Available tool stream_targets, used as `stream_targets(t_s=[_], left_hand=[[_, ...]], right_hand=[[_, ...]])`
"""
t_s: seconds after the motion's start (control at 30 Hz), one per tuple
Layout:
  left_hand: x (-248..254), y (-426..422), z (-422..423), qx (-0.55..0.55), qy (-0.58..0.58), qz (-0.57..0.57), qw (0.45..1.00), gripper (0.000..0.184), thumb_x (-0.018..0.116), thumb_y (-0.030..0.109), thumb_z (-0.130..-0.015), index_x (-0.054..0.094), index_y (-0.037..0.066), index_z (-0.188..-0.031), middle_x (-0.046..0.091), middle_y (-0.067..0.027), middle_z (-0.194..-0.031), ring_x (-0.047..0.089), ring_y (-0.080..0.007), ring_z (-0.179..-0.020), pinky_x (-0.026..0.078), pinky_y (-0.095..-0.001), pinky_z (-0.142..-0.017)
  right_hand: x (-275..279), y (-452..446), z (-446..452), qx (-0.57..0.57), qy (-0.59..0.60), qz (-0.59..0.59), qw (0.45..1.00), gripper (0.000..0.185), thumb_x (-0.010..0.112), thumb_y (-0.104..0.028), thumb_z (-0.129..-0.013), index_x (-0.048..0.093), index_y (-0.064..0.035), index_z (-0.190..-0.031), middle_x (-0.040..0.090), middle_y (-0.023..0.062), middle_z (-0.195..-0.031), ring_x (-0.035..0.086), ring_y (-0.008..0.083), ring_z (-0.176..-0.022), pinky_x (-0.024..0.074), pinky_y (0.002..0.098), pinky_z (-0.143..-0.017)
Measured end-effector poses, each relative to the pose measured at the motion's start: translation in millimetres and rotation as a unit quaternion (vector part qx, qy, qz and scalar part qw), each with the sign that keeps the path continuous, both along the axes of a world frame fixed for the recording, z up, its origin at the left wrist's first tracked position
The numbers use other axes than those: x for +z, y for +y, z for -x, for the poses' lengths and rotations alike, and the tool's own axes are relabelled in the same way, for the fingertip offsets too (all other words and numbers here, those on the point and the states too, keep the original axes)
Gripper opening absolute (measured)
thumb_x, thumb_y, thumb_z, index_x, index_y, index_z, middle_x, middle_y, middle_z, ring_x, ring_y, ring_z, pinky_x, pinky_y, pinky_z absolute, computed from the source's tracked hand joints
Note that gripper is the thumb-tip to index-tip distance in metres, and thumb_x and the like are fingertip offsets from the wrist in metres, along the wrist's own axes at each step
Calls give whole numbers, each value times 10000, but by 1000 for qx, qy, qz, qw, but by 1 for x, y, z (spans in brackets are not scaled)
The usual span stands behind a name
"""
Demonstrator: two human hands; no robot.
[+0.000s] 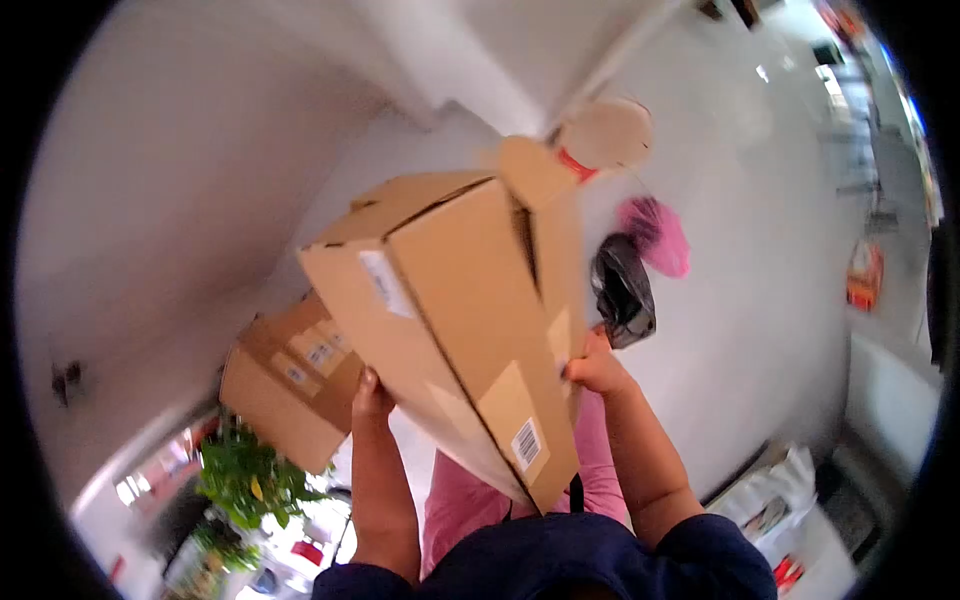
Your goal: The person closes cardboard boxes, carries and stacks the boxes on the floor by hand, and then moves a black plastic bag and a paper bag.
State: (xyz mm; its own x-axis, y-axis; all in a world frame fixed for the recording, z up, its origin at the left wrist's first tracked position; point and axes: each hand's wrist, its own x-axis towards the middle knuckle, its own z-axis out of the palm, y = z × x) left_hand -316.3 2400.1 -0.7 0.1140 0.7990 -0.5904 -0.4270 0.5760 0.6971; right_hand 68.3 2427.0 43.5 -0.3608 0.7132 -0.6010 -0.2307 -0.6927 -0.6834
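Pressing cardboard packaging (460,300) between left hand (372,396) and right hand (598,368), forearms (642,440) extended forward.

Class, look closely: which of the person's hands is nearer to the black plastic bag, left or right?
Right. In the view, the right hand is just below the black plastic bag; the left hand is farther off, across the large brown cardboard box.
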Motion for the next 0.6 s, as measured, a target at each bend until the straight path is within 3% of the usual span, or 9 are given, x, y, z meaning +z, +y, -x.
stream_targets(t_s=[0.07, 0.13, 0.2, 0.23, 0.3, 0.43, 0.5, 0.53, 0.6], left_hand=[[-11, -8, 36, 85, -49, 5, 995, 891, 571, 674, -725, 378, 45, -1326, 470, -110, -1292, 475, -286, -1167, 425, -460, -949], [31, 14, 48, 71, -48, -34, 996, 925, 522, 717, -710, 368, 58, -1341, 462, -102, -1319, 443, -271, -1208, 358, -452, -1012], [35, 8, 71, 102, -47, -20, 994, 916, 664, 633, -669, 383, 77, -1340, 469, -73, -1319, 429, -245, -1224, 356, -421, -1016], [48, 9, 79, 134, -33, 40, 990, 922, 714, 607, -630, 406, 89, -1328, 479, -70, -1308, 433, -245, -1219, 357, -412, -1015], [84, 34, 58, 132, -47, -14, 990, 941, 726, 622, -601, 421, 91, -1315, 495, -67, -1287, 445, -242, -1207, 369, -413, -1006], [110, 0, 107, 187, -49, -7, 981, 934, 731, 617, -601, 425, 91, -1309, 508, -65, -1268, 456, -240, -1195, 379, -419, -1000], [112, -23, 127, 212, -39, -10, 976, 897, 728, 600, -623, 432, 96, -1303, 510, -62, -1264, 462, -244, -1190, 383, -427, -1001], [119, -41, 139, 249, -63, 15, 966, 776, 745, 436, -702, 424, 23, -1276, 523, -108, -1239, 483, -256, -1162, 399, -418, -988], [127, -72, 155, 305, -5, 25, 952, 731, 703, 437, -748, 422, 22, -1280, 519, -110, -1242, 482, -254, -1162, 387, -410, -998]], right_hand=[[10, 18, 20, 8, 49, -4, 999, 763, 831, -405, -588, 534, -25, -1180, 613, 21, -1071, 566, 125, -972, 450, 288, -837], [38, 48, 50, -34, 86, -5, 996, 779, 844, -438, -562, 551, -33, -1160, 619, 18, -1058, 572, 123, -966, 455, 285, -826], [73, 72, 82, -44, 46, -36, 997, 767, 844, -448, -558, 566, -20, -1130, 633, 28, -1036, 592, 137, -956, 464, 284, -817], [91, 83, 98, -28, 69, 5, 997, 741, 837, -437, -579, 568, -4, -1117, 646, 35, -1012, 610, 150, -922, 473, 283, -810], [104, 120, 85, 14, 96, -16, 995, 735, 834, -444, -579, 574, -4, -1108, 658, 33, -983, 625, 157, -880, 484, 276, -785], [118, 126, 150, 115, 86, -59, 988, 696, 774, -429, -679, 532, -27, -1194, 614, 14, -1079, 567, 128, -984, 438, 288, -863], [117, 125, 178, 144, 66, -56, 986, 593, 667, -343, -794, 470, -47, -1268, 563, 19, -1168, 519, 130, -1057, 409, 285, -899], [114, 120, 195, 163, 81, -40, 983, 573, 637, -328, -815, 457, -48, -1280, 555, 25, -1178, 514, 131, -1064, 406, 284, -903], [101, 111, 231, 190, 99, -14, 977, 547, 596, -318, -845, 441, -47, -1295, 548, 30, -1184, 506, 131, -1072, 397, 285, -916]])
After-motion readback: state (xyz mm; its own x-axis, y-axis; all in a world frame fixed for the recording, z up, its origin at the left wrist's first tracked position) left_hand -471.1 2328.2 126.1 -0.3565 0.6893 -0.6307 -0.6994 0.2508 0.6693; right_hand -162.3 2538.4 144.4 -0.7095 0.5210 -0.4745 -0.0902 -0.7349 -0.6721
